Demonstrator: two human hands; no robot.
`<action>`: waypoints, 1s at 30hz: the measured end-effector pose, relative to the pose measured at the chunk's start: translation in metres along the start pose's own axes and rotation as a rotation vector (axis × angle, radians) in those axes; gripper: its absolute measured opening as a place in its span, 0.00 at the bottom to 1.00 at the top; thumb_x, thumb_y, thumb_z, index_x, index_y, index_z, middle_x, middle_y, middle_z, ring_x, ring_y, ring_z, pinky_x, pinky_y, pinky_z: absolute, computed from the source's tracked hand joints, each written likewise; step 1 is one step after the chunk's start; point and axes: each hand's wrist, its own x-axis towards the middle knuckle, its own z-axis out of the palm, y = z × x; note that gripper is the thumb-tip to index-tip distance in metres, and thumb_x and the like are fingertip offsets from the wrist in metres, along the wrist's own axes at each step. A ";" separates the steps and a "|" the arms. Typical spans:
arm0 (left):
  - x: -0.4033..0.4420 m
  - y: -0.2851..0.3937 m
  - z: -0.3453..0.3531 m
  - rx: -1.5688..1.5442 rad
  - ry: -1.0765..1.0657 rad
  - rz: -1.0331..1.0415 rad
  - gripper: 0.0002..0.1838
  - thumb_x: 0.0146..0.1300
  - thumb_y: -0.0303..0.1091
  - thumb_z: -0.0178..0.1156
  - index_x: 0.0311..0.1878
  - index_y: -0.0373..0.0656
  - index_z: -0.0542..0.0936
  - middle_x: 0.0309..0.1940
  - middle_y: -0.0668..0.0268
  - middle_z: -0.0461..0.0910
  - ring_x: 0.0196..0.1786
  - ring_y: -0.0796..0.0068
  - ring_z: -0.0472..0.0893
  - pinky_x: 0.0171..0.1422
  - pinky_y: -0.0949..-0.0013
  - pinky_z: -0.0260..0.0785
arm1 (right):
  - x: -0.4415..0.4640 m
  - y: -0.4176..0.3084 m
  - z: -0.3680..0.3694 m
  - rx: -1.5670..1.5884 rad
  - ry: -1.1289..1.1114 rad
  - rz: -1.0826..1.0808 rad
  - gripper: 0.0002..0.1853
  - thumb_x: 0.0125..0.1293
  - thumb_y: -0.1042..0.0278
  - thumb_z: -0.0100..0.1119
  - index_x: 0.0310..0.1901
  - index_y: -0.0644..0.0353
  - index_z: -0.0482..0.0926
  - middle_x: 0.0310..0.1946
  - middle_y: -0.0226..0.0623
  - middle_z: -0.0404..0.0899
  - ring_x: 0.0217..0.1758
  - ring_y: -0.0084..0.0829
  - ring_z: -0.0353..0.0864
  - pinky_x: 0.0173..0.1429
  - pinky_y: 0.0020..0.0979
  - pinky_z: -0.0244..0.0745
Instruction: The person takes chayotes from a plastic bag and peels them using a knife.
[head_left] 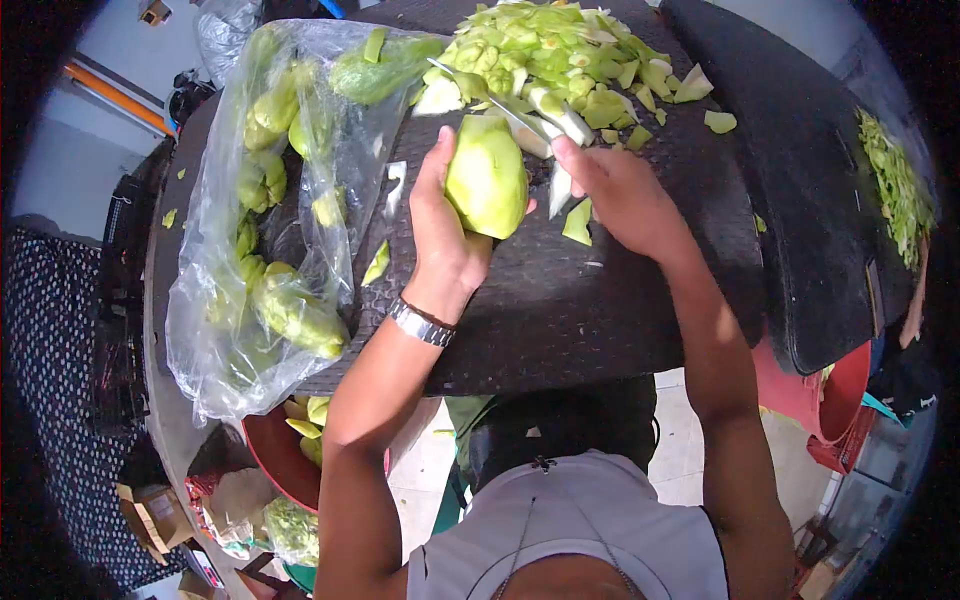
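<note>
My left hand (440, 230) is wrapped round a peeled, pale green chayote (488, 180), held upright over the dark table. To its right, my right hand (625, 190) grips a knife, its thin blade (512, 110) pointing up and left past the chayote's top. The blade appears apart from the fruit. Most of the knife's handle is hidden by my fingers. Just beyond both hands lies a heap of green peelings (550, 45), with a loose peel strip (578, 222) below the knife hand. Unpeeled chayotes (300, 310) sit in a clear plastic bag (215, 360) on the left.
The dark textured table (560, 340) spans the space before me. A black board or case (800, 200) stands along its right side. Below are a red tub (275, 450) holding green pieces at left and a red bucket (810, 390) at right.
</note>
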 end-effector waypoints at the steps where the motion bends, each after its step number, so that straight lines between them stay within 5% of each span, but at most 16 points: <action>1: -0.001 0.001 0.002 0.004 0.019 0.001 0.27 0.74 0.59 0.55 0.60 0.45 0.79 0.49 0.61 0.86 0.48 0.62 0.87 0.50 0.50 0.80 | -0.002 -0.002 0.000 0.046 -0.034 0.006 0.33 0.75 0.37 0.57 0.34 0.68 0.82 0.23 0.43 0.77 0.28 0.33 0.76 0.40 0.38 0.73; 4: -0.005 0.000 0.008 0.000 0.041 0.045 0.23 0.74 0.54 0.56 0.59 0.44 0.78 0.50 0.60 0.85 0.49 0.62 0.87 0.52 0.50 0.81 | -0.008 -0.004 0.009 -0.008 0.028 -0.057 0.41 0.67 0.25 0.56 0.33 0.68 0.85 0.28 0.54 0.84 0.34 0.51 0.87 0.44 0.45 0.78; 7: 0.001 -0.011 0.001 -0.058 0.023 0.143 0.19 0.75 0.43 0.55 0.60 0.41 0.75 0.53 0.58 0.83 0.52 0.61 0.86 0.51 0.48 0.84 | -0.011 -0.004 0.016 -0.004 0.015 -0.141 0.38 0.66 0.26 0.59 0.32 0.66 0.83 0.29 0.53 0.85 0.35 0.52 0.87 0.43 0.46 0.79; 10: 0.000 -0.016 0.000 -0.065 0.025 0.175 0.21 0.72 0.48 0.58 0.59 0.43 0.77 0.51 0.59 0.85 0.51 0.59 0.86 0.56 0.53 0.81 | -0.011 0.000 0.015 -0.157 0.074 -0.265 0.36 0.65 0.27 0.61 0.33 0.64 0.82 0.30 0.53 0.85 0.38 0.54 0.88 0.44 0.48 0.80; 17: -0.011 0.003 0.001 -0.023 -0.286 0.149 0.31 0.72 0.54 0.58 0.66 0.38 0.76 0.52 0.57 0.85 0.50 0.55 0.87 0.51 0.48 0.82 | 0.011 0.017 -0.024 -0.286 0.248 -0.069 0.43 0.68 0.21 0.53 0.39 0.65 0.84 0.32 0.50 0.86 0.39 0.56 0.87 0.47 0.47 0.80; 20: -0.009 0.006 0.007 -0.110 -0.053 0.104 0.31 0.73 0.56 0.57 0.64 0.38 0.77 0.52 0.57 0.86 0.50 0.58 0.87 0.55 0.50 0.82 | 0.007 0.013 -0.025 0.046 0.012 0.112 0.46 0.69 0.17 0.45 0.38 0.65 0.84 0.24 0.38 0.82 0.24 0.40 0.83 0.34 0.40 0.79; 23: 0.005 0.004 -0.003 -0.080 0.028 0.036 0.29 0.74 0.57 0.57 0.60 0.40 0.81 0.51 0.58 0.87 0.49 0.61 0.87 0.58 0.56 0.80 | 0.010 0.029 -0.032 1.125 -0.858 0.135 0.48 0.71 0.16 0.38 0.43 0.65 0.82 0.15 0.23 0.69 0.11 0.20 0.67 0.20 0.30 0.69; 27: 0.009 0.006 -0.012 -0.090 -0.030 -0.095 0.25 0.72 0.54 0.61 0.58 0.42 0.81 0.48 0.60 0.86 0.47 0.62 0.86 0.51 0.58 0.78 | 0.007 0.021 -0.010 1.695 -0.944 0.314 0.49 0.73 0.18 0.35 0.55 0.68 0.76 0.12 0.15 0.55 0.07 0.13 0.55 0.13 0.27 0.60; 30: 0.011 0.006 -0.008 -0.078 0.067 -0.067 0.24 0.72 0.52 0.59 0.59 0.42 0.81 0.48 0.61 0.86 0.47 0.62 0.85 0.49 0.58 0.76 | 0.004 0.019 -0.009 1.634 -0.950 0.340 0.49 0.72 0.18 0.35 0.55 0.68 0.76 0.12 0.15 0.56 0.07 0.12 0.55 0.13 0.26 0.60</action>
